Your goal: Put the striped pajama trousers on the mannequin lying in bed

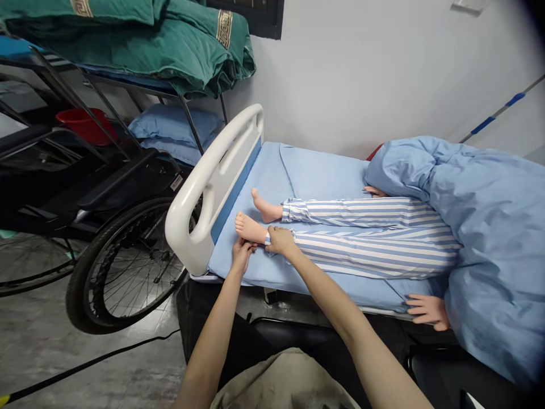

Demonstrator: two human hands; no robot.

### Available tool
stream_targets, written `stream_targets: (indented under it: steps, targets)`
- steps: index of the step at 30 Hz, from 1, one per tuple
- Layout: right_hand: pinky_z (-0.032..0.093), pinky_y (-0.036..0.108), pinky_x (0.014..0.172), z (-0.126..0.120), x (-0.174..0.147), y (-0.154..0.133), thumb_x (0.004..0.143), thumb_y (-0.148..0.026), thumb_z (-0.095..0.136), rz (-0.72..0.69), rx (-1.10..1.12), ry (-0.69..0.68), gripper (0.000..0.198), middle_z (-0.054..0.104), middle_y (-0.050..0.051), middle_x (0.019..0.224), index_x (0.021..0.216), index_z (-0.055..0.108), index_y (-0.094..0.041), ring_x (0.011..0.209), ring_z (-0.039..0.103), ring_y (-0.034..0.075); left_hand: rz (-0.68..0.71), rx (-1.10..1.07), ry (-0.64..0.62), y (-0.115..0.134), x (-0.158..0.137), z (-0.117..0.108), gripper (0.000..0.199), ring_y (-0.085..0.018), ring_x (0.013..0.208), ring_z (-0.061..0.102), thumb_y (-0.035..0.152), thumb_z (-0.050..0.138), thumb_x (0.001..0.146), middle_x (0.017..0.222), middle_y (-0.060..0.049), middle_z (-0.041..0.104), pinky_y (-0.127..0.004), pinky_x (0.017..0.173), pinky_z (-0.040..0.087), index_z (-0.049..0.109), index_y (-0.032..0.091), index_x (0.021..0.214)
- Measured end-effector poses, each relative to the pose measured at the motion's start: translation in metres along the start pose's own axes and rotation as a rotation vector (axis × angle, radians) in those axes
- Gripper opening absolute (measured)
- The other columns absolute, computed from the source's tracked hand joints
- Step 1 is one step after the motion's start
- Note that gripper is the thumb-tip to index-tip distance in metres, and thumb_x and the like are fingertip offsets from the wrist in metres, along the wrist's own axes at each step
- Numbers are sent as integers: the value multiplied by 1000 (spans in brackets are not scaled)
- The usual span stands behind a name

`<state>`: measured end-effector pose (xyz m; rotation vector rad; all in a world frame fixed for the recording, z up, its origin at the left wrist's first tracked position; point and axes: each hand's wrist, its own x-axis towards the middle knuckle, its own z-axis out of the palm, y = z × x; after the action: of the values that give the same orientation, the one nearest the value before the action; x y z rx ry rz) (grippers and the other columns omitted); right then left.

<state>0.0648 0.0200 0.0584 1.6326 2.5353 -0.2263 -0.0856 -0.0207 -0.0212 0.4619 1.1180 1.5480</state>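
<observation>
A manikin lies on the bed in blue-and-white striped trousers (366, 250), its two bare feet toward the footboard. My right hand (280, 241) is wrapped over the ankle of the nearer leg, at the trouser cuff. Close beside the heel of the nearer foot (250, 228), my left hand (242, 254) has its fingers bent and drawn together; what is between them, if anything, is hidden. The farther foot (267, 209) rests with toes up, untouched. A blue quilt (502, 227) covers the manikin's upper part, and one manikin hand (429, 311) sticks out at the near edge.
The white footboard (191, 199) rises left of the feet. A wheelchair wheel (128, 267) stands against the bed's left end. Behind it are a rack with green bedding (179, 51), blue pillows (174, 125) and a red bucket (87, 126). A black cable (97, 359) crosses the floor.
</observation>
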Motion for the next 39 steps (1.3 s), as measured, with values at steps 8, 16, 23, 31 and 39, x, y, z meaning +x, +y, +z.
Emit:
stream_targets:
  steps: [8,16,23,31,39]
  targets:
    - [54,37,85,-6,-14,-3,79,-45,70,-30,39,-8,58,69,16,116,125,55,-15,102,70,29,-115,-39,-37,11,5,-9,13,-10,48,42,25,64,71,55,-1,48,-26,44,29,52,19,70]
    - [52,40,91,-4,-9,8,80,-65,67,-100,159,-30,70,69,17,121,127,57,-15,111,67,32,-208,-123,-87,24,4,-12,10,-11,55,41,14,59,74,62,-2,50,-24,49,35,50,18,72]
    - [50,28,90,-28,-9,40,100,-46,47,-123,501,134,44,67,10,127,129,60,-16,114,64,22,-365,-363,-87,30,5,-16,9,-12,58,43,12,56,71,74,-5,59,-27,54,44,56,16,79]
    - [46,33,100,-62,24,68,102,-30,42,180,158,221,42,55,17,135,137,56,-14,127,51,24,-363,-355,-81,29,3,-16,4,-13,57,43,13,56,71,69,-4,57,-31,58,48,56,17,73]
    - [46,31,94,-53,58,67,93,-35,58,184,26,77,47,59,24,127,131,60,-6,118,56,27,-388,-363,-98,31,2,-16,6,-14,58,46,15,57,66,62,-2,51,-33,65,50,52,17,63]
